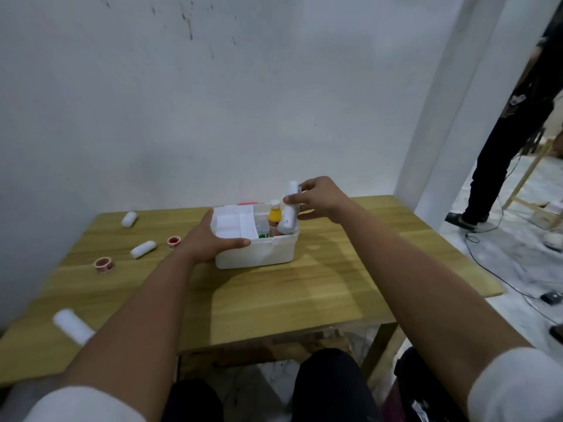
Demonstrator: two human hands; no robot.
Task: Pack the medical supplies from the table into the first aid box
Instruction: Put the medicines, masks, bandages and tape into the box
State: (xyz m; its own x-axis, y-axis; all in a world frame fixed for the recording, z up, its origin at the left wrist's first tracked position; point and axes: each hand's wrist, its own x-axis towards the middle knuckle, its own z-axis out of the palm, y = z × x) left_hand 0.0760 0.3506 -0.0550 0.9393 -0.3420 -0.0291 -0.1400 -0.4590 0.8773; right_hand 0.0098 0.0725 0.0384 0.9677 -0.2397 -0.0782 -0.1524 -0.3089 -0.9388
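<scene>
The white first aid box (259, 252) stands open in the middle of the wooden table (304, 293). My left hand (210, 239) grips its front left corner, thumb along the rim. My right hand (320, 201) holds a white bottle (289, 214) upright, its lower end inside the box's right side. An orange bottle (274, 219) with a white cap stands inside the box next to it. A white tray insert (233, 223) fills the box's left half. On the table's left lie three white bandage rolls (143, 249) (128, 219) (73, 325) and two red tape rolls (104, 264) (174, 241).
A white wall runs behind the table. A person in black clothes (499, 141) stands at the far right by a wooden frame (527, 184). Cables and a small black device (550, 297) lie on the floor to the right. My dark-clad knees (329, 388) are under the table's front edge.
</scene>
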